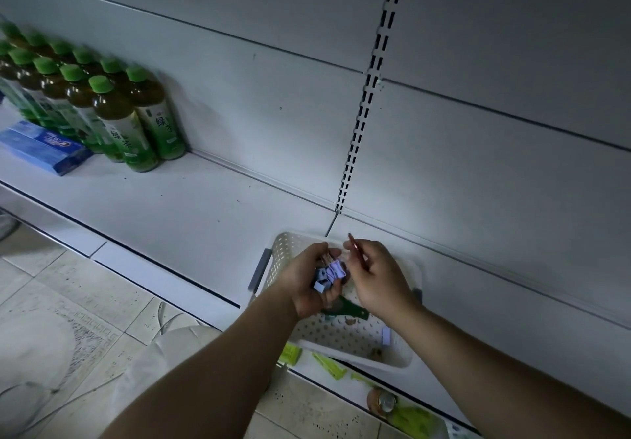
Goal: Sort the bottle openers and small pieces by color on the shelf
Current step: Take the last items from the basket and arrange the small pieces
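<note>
Over a white perforated basket [355,339] on the shelf, my left hand [309,283] cups a bunch of pale blue-lilac small pieces [329,273]. My right hand [377,276] pinches a thin reddish piece [356,251], held up just right of the bunch. Inside the basket lie a dark green bottle opener [348,309], one lilac piece [386,336] and a few brownish bits. Yellow-green pieces [327,365] lie on the shelf lip in front of the basket.
Green-capped tea bottles [112,110] stand in rows at the far left of the white shelf [191,206], with a blue toothpaste box [44,146] before them. A slotted upright [368,97] runs up the back panel. A can [384,401] lies low right. Tiled floor is below.
</note>
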Available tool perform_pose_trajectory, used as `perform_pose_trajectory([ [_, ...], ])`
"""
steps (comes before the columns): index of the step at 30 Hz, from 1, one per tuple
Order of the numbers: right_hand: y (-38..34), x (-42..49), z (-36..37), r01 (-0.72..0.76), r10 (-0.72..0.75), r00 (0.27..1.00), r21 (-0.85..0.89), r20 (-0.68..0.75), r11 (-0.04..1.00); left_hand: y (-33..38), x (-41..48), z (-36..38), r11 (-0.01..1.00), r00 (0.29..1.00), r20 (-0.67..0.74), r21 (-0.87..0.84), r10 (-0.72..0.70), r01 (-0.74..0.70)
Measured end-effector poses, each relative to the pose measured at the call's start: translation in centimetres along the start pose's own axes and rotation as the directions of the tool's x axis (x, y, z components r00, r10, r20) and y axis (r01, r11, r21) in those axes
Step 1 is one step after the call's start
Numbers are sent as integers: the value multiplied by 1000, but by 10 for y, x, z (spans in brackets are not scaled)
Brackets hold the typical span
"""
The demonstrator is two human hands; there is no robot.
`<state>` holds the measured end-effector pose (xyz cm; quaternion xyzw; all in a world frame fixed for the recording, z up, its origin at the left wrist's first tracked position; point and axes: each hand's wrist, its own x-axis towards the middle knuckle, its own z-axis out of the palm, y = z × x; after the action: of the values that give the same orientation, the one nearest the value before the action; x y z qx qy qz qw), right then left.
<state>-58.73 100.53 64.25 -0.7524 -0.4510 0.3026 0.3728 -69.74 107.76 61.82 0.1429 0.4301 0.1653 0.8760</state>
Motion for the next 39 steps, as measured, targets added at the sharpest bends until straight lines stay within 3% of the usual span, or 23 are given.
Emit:
perform_pose_trajectory([
  [2,2,2,-7,-51,50,999,-53,-19,997,3,-2,-2,1000,1000,-7,-6,17,-17],
  [4,9,6,-18,-22,50,996,-311,80,950,6,-3,-6,1000,1000,-7,-1,23,-23],
  [7,15,11,-31,246,137,891,-715,432,654,12,-4,-12,999,999,-36,27,33,-32],
  [10,16,8,-28,458,356,715,-788,602,411,14,-6,-16,997,996,-78,60,44,-39],
  [14,27,6,-13,567,449,668,-797,593,208,14,-4,-22,993,991,-115,108,63,-50],
  [20,32,10,-10,615,401,661,-764,635,195,14,-4,-26,993,987,-142,102,72,-57],
  [29,31,12,-12,472,357,717,-794,599,383,15,-7,-25,992,991,-127,122,36,-21],
  [33,29,6,-5,559,528,606,-791,595,250,16,-10,-23,992,996,-81,125,21,-10],
  [36,34,3,0,580,531,601,-783,598,225,17,-11,-23,995,998,-59,102,25,-19],
  [39,35,5,-5,475,426,675,-796,603,375,17,-10,-23,994,996,-79,103,32,-24],
])
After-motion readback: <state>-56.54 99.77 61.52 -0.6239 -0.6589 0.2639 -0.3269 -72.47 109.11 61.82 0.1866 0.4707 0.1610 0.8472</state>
